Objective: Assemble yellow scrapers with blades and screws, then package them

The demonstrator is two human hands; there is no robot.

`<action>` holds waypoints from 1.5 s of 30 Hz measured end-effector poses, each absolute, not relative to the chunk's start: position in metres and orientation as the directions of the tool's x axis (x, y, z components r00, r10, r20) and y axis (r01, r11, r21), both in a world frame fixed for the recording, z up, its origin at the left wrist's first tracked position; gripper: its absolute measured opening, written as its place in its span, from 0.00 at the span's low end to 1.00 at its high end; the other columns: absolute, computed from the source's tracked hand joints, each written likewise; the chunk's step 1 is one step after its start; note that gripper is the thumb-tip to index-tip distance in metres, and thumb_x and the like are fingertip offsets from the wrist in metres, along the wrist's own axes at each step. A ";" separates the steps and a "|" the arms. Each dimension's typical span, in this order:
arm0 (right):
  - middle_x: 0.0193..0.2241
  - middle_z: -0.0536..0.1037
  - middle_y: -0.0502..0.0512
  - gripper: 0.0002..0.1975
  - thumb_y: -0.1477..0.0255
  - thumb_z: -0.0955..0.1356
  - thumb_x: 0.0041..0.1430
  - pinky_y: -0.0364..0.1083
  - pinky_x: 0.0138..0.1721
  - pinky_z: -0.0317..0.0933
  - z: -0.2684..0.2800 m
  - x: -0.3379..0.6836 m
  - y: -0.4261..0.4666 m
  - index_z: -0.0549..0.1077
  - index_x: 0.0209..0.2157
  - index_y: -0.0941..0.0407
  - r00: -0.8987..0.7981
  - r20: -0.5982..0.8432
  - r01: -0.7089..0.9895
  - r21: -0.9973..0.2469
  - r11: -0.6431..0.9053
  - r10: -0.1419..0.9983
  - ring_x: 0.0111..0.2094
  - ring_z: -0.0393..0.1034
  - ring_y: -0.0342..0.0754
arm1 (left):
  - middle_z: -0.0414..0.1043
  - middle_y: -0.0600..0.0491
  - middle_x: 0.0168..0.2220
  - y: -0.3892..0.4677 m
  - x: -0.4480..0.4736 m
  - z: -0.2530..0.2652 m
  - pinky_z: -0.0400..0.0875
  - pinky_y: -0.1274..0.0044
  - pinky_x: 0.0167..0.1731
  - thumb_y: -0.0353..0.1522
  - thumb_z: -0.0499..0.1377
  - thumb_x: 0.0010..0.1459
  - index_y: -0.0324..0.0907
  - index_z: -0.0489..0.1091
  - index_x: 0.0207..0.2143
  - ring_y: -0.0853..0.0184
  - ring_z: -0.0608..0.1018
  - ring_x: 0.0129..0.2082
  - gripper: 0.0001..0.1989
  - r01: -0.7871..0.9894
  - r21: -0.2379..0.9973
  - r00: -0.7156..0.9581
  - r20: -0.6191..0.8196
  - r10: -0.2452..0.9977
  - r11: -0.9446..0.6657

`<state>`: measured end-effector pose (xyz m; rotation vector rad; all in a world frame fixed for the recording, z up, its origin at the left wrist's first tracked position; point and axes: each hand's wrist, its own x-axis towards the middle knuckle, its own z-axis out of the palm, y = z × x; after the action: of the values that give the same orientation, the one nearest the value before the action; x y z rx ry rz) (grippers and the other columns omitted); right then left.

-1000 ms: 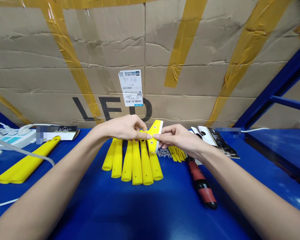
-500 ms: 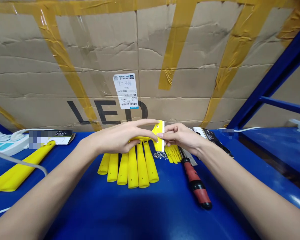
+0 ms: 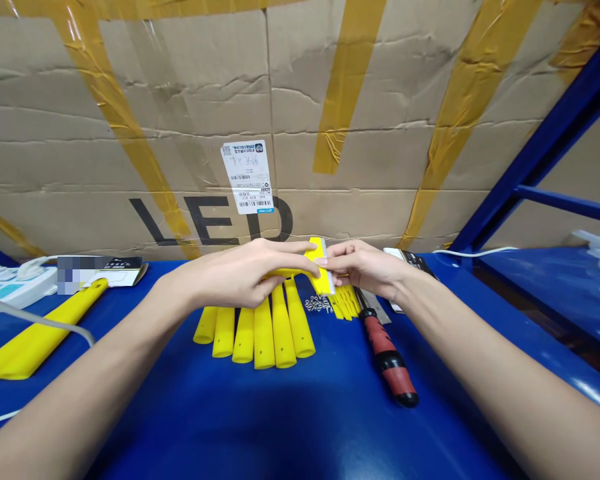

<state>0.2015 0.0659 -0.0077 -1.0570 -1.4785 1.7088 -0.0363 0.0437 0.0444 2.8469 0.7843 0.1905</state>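
A yellow scraper [image 3: 325,281] with a thin pale strip along its edge is held up between both hands. My left hand [image 3: 240,273] is closed round its neck, the index finger stretched along the yellow head. My right hand [image 3: 367,268] pinches the head at its strip side, thumb on the front face. Below the left hand, several yellow handles [image 3: 264,343] lie fanned out on the blue table. Small silver screws [image 3: 318,304] and a bunch of thin yellow pieces [image 3: 346,304] lie under the scraper. Most of its handle is hidden by my left hand.
A red and black screwdriver [image 3: 391,360] lies right of the handles, by a grey metal plate [image 3: 380,311]. More yellow handles [image 3: 40,340] and a white power strip [image 3: 17,290] are at the left. Behind stands a large taped cardboard box [image 3: 300,133]; a blue frame [image 3: 535,153] rises at right.
The scraper head has tilted, its lower end swinging to the right. Both hands keep their hold on it. The whole view has shifted slightly.
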 end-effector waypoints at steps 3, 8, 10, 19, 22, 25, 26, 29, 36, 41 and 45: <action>0.17 0.72 0.46 0.10 0.70 0.80 0.43 0.42 0.26 0.54 -0.006 0.203 0.066 0.78 0.22 0.58 -0.477 -0.179 0.019 -0.981 -0.193 0.860 0.21 0.60 0.38 | 0.58 0.52 0.70 0.044 -0.036 0.043 0.62 0.67 0.62 0.21 0.52 0.62 0.52 0.69 0.61 0.59 0.68 0.65 0.28 0.462 0.208 0.865 0.107 0.490 -0.862; 0.17 0.71 0.45 0.11 0.67 0.80 0.44 0.42 0.27 0.55 -0.003 0.206 0.065 0.79 0.24 0.58 -0.491 -0.211 0.061 -0.976 -0.208 0.845 0.21 0.60 0.37 | 0.66 0.50 0.65 0.041 -0.034 0.043 0.63 0.68 0.60 0.25 0.53 0.64 0.49 0.72 0.57 0.58 0.72 0.61 0.22 0.437 0.239 0.871 0.129 0.474 -0.867; 0.19 0.74 0.48 0.15 0.62 0.80 0.45 0.41 0.26 0.55 -0.001 0.210 0.066 0.79 0.25 0.57 -0.470 -0.225 0.118 -0.974 -0.191 0.854 0.22 0.62 0.38 | 0.71 0.49 0.60 0.039 -0.034 0.043 0.63 0.68 0.58 0.27 0.54 0.64 0.48 0.71 0.57 0.58 0.73 0.59 0.21 0.462 0.300 0.846 0.132 0.516 -0.835; 0.25 0.82 0.61 0.28 0.46 0.72 0.55 0.45 0.29 0.65 0.006 0.231 0.071 0.79 0.22 0.58 -0.271 -0.146 0.496 -0.868 0.008 0.952 0.26 0.74 0.47 | 0.65 0.58 0.32 0.057 -0.051 0.024 0.58 0.80 0.26 0.30 0.62 0.62 0.47 0.59 0.55 0.76 0.65 0.25 0.22 0.130 0.986 0.749 -0.166 0.641 0.103; 0.25 0.82 0.60 0.21 0.54 0.75 0.55 0.47 0.30 0.67 0.003 0.231 0.074 0.78 0.21 0.57 -0.316 -0.136 0.563 -0.823 0.070 0.939 0.27 0.76 0.50 | 0.66 0.56 0.34 0.063 -0.057 0.016 0.57 0.81 0.24 0.27 0.62 0.61 0.47 0.58 0.59 0.77 0.64 0.24 0.26 0.050 0.971 0.720 -0.198 0.665 0.235; 0.28 0.83 0.57 0.08 0.66 0.75 0.54 0.48 0.33 0.68 0.002 0.228 0.073 0.80 0.27 0.56 -0.390 -0.043 0.523 -0.832 0.183 0.920 0.30 0.77 0.50 | 0.69 0.52 0.37 0.065 -0.060 0.011 0.56 0.80 0.23 0.26 0.62 0.60 0.47 0.57 0.61 0.77 0.63 0.22 0.30 0.021 0.963 0.732 -0.197 0.653 0.267; 0.31 0.84 0.57 0.05 0.70 0.75 0.52 0.48 0.37 0.69 0.003 0.227 0.072 0.81 0.31 0.56 -0.428 0.006 0.491 -0.838 0.238 0.904 0.34 0.77 0.50 | 0.70 0.51 0.37 0.065 -0.061 0.010 0.55 0.81 0.22 0.26 0.62 0.60 0.48 0.56 0.62 0.77 0.63 0.22 0.31 0.011 0.963 0.741 -0.189 0.644 0.270; 0.40 0.84 0.55 0.15 0.77 0.74 0.49 0.49 0.47 0.69 0.009 0.223 0.066 0.81 0.41 0.56 -0.558 0.124 0.390 -0.834 0.391 0.821 0.42 0.77 0.50 | 0.71 0.51 0.36 0.064 -0.064 0.007 0.52 0.81 0.19 0.26 0.61 0.59 0.49 0.54 0.64 0.78 0.62 0.19 0.33 -0.007 0.960 0.771 -0.174 0.613 0.281; 0.40 0.84 0.56 0.18 0.79 0.71 0.49 0.48 0.46 0.70 0.019 0.218 0.056 0.79 0.44 0.59 -0.678 0.087 0.278 -0.889 0.364 0.730 0.41 0.78 0.49 | 0.72 0.51 0.34 0.063 -0.066 0.004 0.52 0.81 0.19 0.26 0.60 0.61 0.47 0.54 0.63 0.78 0.63 0.18 0.31 -0.019 0.965 0.810 -0.138 0.570 0.261; 0.38 0.84 0.57 0.16 0.74 0.72 0.51 0.49 0.45 0.71 0.017 0.220 0.059 0.78 0.44 0.59 -0.649 0.055 0.318 -0.887 0.336 0.759 0.41 0.79 0.50 | 0.72 0.49 0.38 0.066 -0.068 0.005 0.53 0.82 0.20 0.25 0.59 0.62 0.45 0.55 0.62 0.79 0.63 0.19 0.28 -0.041 0.973 0.816 -0.099 0.570 0.228; 0.35 0.84 0.55 0.10 0.81 0.69 0.50 0.48 0.42 0.69 0.008 0.219 0.066 0.77 0.35 0.57 -0.532 0.142 0.586 -0.650 0.484 0.835 0.38 0.78 0.50 | 0.70 0.55 0.31 0.071 -0.070 0.010 0.58 0.82 0.23 0.26 0.60 0.63 0.44 0.58 0.56 0.77 0.66 0.21 0.22 0.033 0.984 0.785 -0.133 0.605 0.173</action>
<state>0.2188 0.0657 0.0079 -1.1775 -2.2907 0.7574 -0.0699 0.0711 0.0099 1.3514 0.5768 0.4394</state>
